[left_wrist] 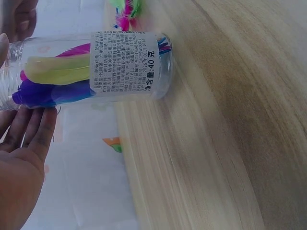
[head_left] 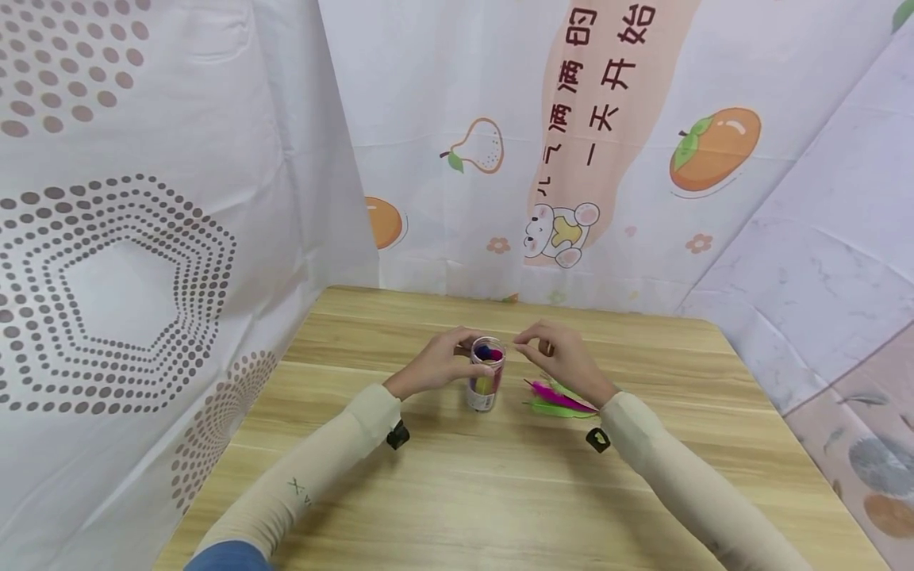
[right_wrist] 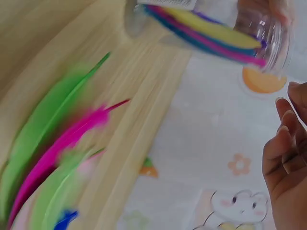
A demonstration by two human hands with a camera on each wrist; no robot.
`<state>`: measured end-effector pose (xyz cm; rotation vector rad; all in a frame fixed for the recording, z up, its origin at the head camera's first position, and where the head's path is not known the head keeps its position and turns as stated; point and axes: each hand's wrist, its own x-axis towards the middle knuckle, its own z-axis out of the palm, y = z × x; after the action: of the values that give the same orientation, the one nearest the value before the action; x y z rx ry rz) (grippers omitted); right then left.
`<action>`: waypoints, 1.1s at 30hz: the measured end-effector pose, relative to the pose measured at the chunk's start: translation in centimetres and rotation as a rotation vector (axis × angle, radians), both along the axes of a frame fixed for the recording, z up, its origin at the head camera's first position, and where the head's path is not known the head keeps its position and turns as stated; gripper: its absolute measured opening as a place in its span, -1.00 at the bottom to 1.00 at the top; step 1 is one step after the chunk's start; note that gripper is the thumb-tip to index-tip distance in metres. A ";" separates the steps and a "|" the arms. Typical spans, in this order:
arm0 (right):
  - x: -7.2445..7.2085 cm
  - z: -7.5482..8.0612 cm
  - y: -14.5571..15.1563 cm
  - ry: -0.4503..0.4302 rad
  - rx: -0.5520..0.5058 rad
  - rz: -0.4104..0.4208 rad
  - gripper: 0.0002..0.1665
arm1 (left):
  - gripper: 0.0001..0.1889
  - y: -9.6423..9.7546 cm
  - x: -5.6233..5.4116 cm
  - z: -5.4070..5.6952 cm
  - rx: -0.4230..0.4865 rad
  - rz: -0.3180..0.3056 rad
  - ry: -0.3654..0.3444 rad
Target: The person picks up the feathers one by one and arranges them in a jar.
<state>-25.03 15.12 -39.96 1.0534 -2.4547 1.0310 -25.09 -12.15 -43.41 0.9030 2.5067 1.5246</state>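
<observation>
A clear plastic jar (head_left: 482,396) with a white printed label (left_wrist: 123,62) stands upright and uncapped on the wooden table. Inside it are several feathers, among them a yellow feather (left_wrist: 57,70) and a blue-purple feather (left_wrist: 57,93). My left hand (head_left: 444,363) grips the jar near its mouth, with fingers and thumb on opposite sides. Just right of the rim is my right hand (head_left: 560,354), its fingers loosely bent and nothing visible between them. Below that hand, loose feathers lie on the table: a magenta feather (right_wrist: 62,136), a green feather (right_wrist: 45,117) and a light green feather (right_wrist: 55,191).
A blue feather tip (right_wrist: 65,219) shows among the loose ones. The wooden table (head_left: 457,500) meets a printed curtain (head_left: 428,262) at its back edge. More white cloth (head_left: 286,238) hangs along the left side.
</observation>
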 end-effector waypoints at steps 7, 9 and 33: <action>0.1 -1.5 3.5 -0.044 0.034 -0.079 -0.87 | -0.40 -0.1 0.0 0.0 0.009 -0.001 0.002; 0.1 -2.0 4.4 -0.060 0.045 -0.098 -0.87 | -0.38 -0.1 -0.1 0.0 0.007 0.003 0.005; 1.4 -4.4 11.9 -0.124 0.092 -0.281 -0.86 | -0.38 0.1 0.2 0.2 0.014 0.002 0.001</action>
<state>-23.63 27.06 -44.33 0.6595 -2.6745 0.9248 -24.91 -12.04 -43.19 0.9030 2.5021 1.5443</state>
